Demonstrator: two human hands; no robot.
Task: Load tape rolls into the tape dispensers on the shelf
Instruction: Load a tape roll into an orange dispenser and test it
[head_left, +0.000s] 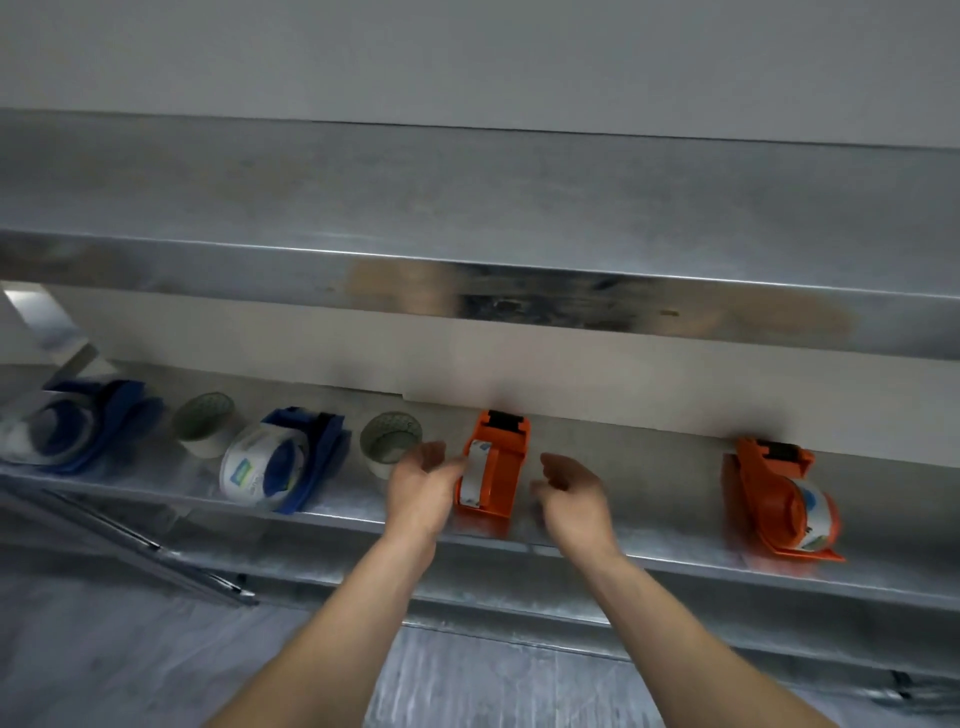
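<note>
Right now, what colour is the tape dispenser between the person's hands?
The dispenser is orange; the head view shows it best.

The left hand (421, 480) touches the white tape (475, 470) on the left side of an orange dispenser (501, 465). The right hand (569, 491) hovers just right of that dispenser, fingers loosely curled, holding nothing. A loose tape roll (387, 447) stands just left of the left hand.

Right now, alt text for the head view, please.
Left hand touches an orange tape dispenser on a metal shelf, right hand hovering beside it. Left of them: two blue dispensers, two loose rolls; right: another orange dispenser.
</note>
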